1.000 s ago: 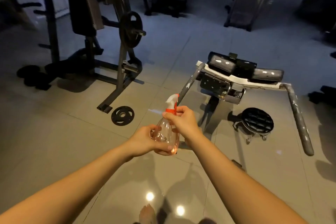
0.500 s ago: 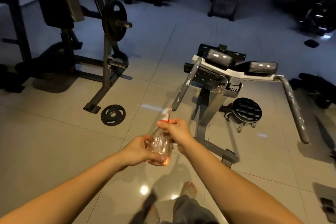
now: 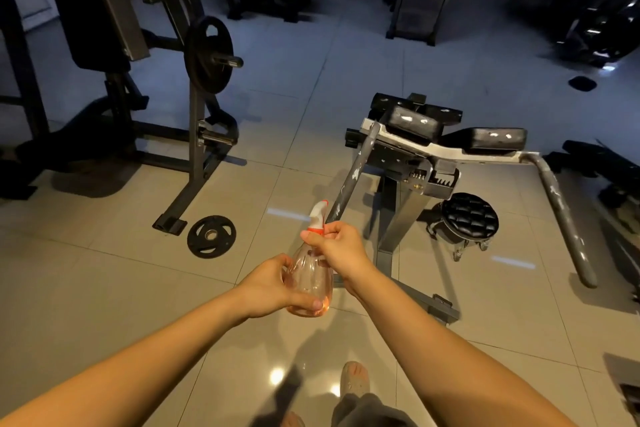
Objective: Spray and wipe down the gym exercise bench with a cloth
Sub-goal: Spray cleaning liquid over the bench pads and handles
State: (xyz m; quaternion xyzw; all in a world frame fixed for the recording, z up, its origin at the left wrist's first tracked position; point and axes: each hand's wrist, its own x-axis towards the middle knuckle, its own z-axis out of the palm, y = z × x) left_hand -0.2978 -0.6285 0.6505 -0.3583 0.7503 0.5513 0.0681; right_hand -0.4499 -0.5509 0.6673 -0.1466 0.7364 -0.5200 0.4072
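Judged barely begun: left hand (image 3: 266, 282) cradles the clear orange-tinted plastic spray bottle (image 3: 309, 276), right hand (image 3: 343, 246) fingers pinch its collar; black-padded metal exercise bench (image 3: 414, 123) stands apart, no cloth visible.

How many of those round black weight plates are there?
2. A mounted weight plate sits on the rack peg, upper left; a loose weight plate lies flat on the floor by the rack's foot. More may hide in the dark.

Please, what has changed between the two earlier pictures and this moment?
The person seems to have stepped: a trouser leg now shows below, and more of the exercise bench base is visible. Nothing was taken or let go: the left hand still holds the spray bottle by its body, and the right hand keeps its grip at the orange collar.
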